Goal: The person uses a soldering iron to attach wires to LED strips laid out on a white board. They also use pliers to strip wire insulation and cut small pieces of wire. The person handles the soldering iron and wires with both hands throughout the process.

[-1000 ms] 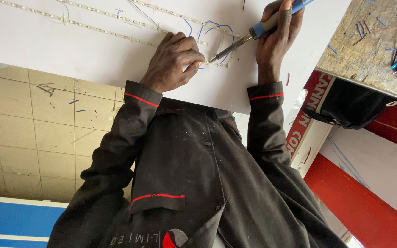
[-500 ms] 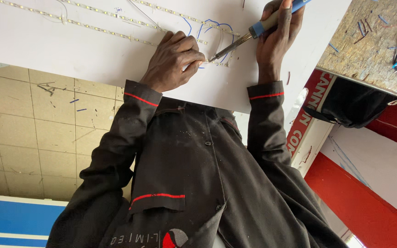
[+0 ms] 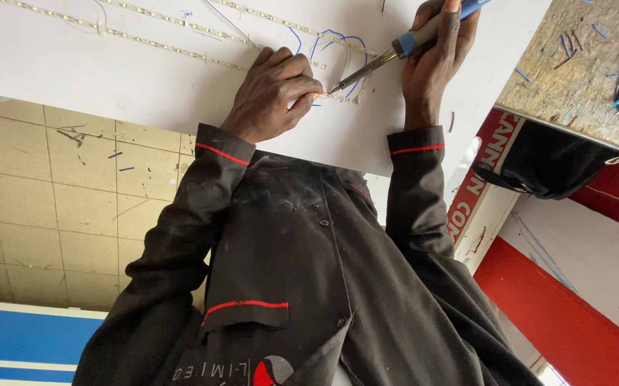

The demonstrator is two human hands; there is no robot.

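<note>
A white board (image 3: 73,71) carries several thin LED strips (image 3: 180,50) running across it. My left hand (image 3: 273,93) rests on the board with its fingertips pinched on a strip end next to looping blue wires (image 3: 338,37). My right hand (image 3: 434,61) grips a soldering iron (image 3: 413,41) by its blue and grey handle. The iron's metal tip touches the strip just right of my left fingertips. Dark sleeves with red trim cover both arms.
A chipboard surface (image 3: 581,64) littered with wire scraps lies at the upper right. Below it sit a black cloth item (image 3: 545,164) and red and white sign panels (image 3: 559,307). Beige floor tiles (image 3: 37,200) and a blue and white panel (image 3: 23,336) are on the left.
</note>
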